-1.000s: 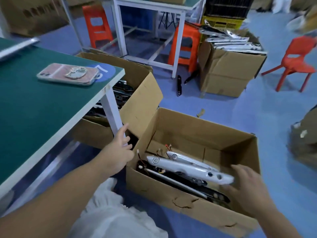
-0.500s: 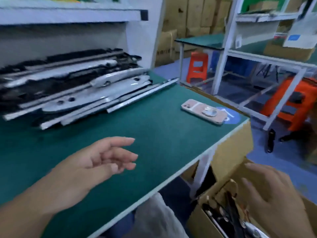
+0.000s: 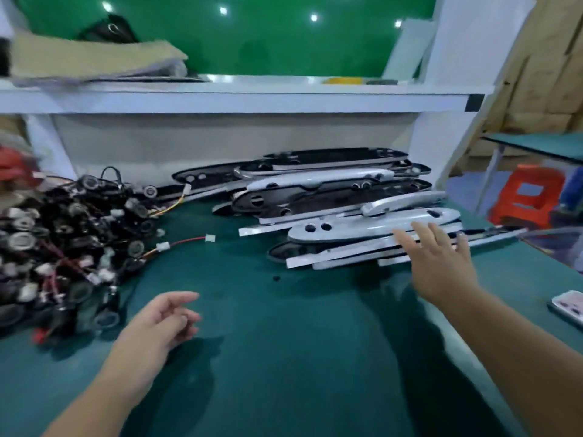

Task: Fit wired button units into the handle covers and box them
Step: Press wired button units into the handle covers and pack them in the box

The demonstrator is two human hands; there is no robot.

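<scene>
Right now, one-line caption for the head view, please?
Right hand reaches open toward stacked handle covers; left hand hovers empty beside the pile of wired button units.

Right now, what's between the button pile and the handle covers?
Head view: a red wire with white plugs, a small black bit, otherwise bare green mat.

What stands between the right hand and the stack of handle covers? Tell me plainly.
Nothing visible. The open right hand hovers over the green mat, its fingertips at the near edge of the handle covers. The wired button units lie off to the left, outside that path.
</scene>
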